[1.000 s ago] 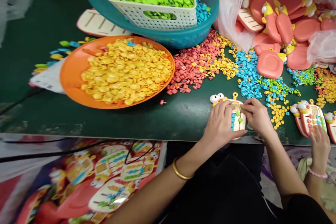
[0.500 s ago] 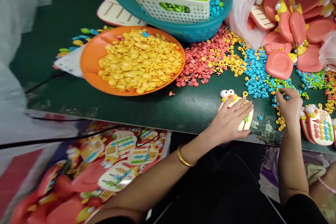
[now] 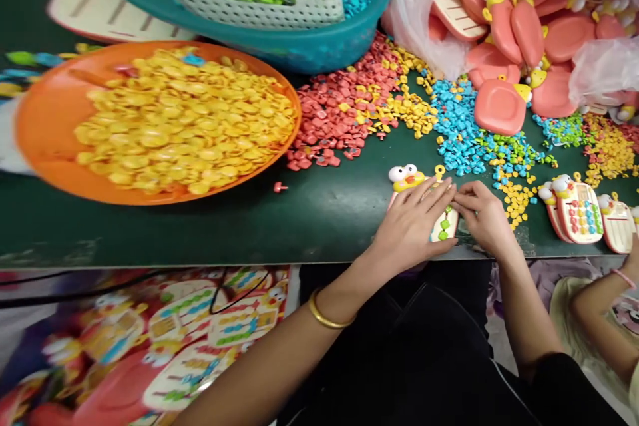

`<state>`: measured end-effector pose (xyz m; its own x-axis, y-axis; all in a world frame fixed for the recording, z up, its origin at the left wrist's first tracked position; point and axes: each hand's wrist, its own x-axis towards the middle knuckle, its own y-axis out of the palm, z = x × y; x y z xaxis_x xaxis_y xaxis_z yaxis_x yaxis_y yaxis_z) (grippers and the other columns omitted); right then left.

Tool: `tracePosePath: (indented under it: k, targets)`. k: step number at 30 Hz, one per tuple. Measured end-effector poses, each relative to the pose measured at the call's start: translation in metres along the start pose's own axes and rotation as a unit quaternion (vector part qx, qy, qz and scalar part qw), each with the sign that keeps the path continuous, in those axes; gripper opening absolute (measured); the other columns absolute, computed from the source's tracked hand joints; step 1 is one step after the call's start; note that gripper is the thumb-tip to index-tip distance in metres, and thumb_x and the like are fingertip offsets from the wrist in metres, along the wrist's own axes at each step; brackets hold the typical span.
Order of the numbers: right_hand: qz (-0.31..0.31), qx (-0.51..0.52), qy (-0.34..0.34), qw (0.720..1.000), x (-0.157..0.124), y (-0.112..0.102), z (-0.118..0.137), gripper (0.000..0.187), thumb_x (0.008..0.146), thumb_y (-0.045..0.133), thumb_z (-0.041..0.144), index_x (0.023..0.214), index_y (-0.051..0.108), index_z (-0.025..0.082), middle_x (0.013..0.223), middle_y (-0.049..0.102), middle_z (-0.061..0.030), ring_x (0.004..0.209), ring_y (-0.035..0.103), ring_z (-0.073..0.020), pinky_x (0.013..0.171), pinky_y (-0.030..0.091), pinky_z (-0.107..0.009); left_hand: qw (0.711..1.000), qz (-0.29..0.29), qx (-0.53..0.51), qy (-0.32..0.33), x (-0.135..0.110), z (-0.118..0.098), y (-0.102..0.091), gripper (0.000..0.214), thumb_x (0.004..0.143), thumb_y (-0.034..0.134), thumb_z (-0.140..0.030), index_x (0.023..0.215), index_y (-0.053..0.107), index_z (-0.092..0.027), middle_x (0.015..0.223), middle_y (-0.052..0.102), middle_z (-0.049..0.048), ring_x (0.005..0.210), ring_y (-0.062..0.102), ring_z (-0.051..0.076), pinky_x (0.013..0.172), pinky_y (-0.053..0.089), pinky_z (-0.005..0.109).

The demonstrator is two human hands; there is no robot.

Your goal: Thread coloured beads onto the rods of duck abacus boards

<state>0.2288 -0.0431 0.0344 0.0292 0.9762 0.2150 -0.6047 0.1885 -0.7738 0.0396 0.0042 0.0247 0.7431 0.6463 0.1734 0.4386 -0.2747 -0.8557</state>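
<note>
A cartoon-faced toy point(image 3: 398, 177) with bulging white eyes, a yellow beak and a small loop lies near the table's front edge. My left hand point(image 3: 412, 223) rests flat across it, fingers stretched out, covering much of its cream slotted face. Green pieces point(image 3: 444, 224) show in a row along the toy's right side, with a bit of blue beside them. My right hand point(image 3: 484, 216) is at the toy's right edge, thumb and fingers pinched together; whatever is between the fingertips is hidden. Just behind the hands lie loose blue pieces point(image 3: 456, 130) and yellow pieces point(image 3: 518, 203).
An orange bowl point(image 3: 50, 126) of yellow discs stands left. Behind it, a white basket point(image 3: 299, 3) of green pieces sits in a teal basin point(image 3: 279, 53). Red pieces point(image 3: 332, 116) spread mid-table. Coral toy bodies point(image 3: 499, 106) fill plastic at back right. Another person's hand point(image 3: 633, 259) is at far right.
My right hand has moved left from the loose pieces to the toy's edge. My left hand stays on the toy. The view has shifted, with the bowl looking larger and farther left.
</note>
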Motion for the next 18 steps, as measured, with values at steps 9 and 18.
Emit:
tracePosePath:
  k: [9, 18]
  targets:
    - [-0.143, -0.182, 0.112, 0.967, -0.034, -0.038, -0.063, 0.023, 0.09, 0.06, 0.034, 0.081, 0.077, 0.022, 0.084, 0.066, -0.0095, 0.085, 0.054, -0.026, 0.083, 0.046, -0.045, 1.0, 0.002, 0.002, -0.014, 0.002, -0.005, -0.004, 0.081, 0.078, 0.073, -0.046, 0.148, 0.042, -0.021, 0.158, 0.04, 0.0107, 0.145, 0.036, 0.032, 0.116, 0.029, 0.047]
    - [-0.104, -0.051, 0.094, 0.989, -0.041, -0.009, -0.034, 0.028, 0.094, 0.056, 0.039, 0.086, 0.077, 0.022, 0.08, 0.069, -0.0061, 0.075, 0.063, -0.0208, 0.07, 0.051, -0.034, 0.999, 0.03, 0.013, -0.016, 0.011, -0.018, -0.011, 0.072, 0.074, 0.07, -0.04, 0.14, 0.05, -0.019, 0.146, 0.054, 0.0082, 0.136, 0.044, 0.03, 0.112, 0.031, 0.044]
